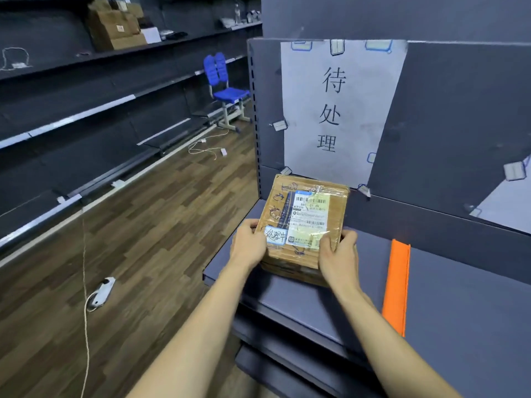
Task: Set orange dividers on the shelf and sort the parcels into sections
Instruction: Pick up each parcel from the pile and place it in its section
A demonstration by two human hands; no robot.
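Both of my hands are closed on one cardboard parcel (301, 225): my left hand (249, 245) grips its near left corner with the thumb on top, and my right hand (339, 254) grips its near right corner the same way, fingers tucked out of sight underneath. I hold the parcel tilted, its far edge raised toward the back panel, at the left end of the grey shelf (287, 305). It sits below a white paper sign (339, 110) taped to that panel and printed with three large characters. To finish this step well, I judge I should lower the far edge first, slide the parcel back against the panel, and keep it well left of the orange divider (396, 285), which lies along the shelf to my right, apart from the parcel. A small handwritten sticker (275, 234) on the parcel is partly covered by my left thumb. I cannot tell whether the parcel's underside touches the shelf, nor whether a second parcel lies beneath it. Another white sheet (508, 208) at the far right is cut off.
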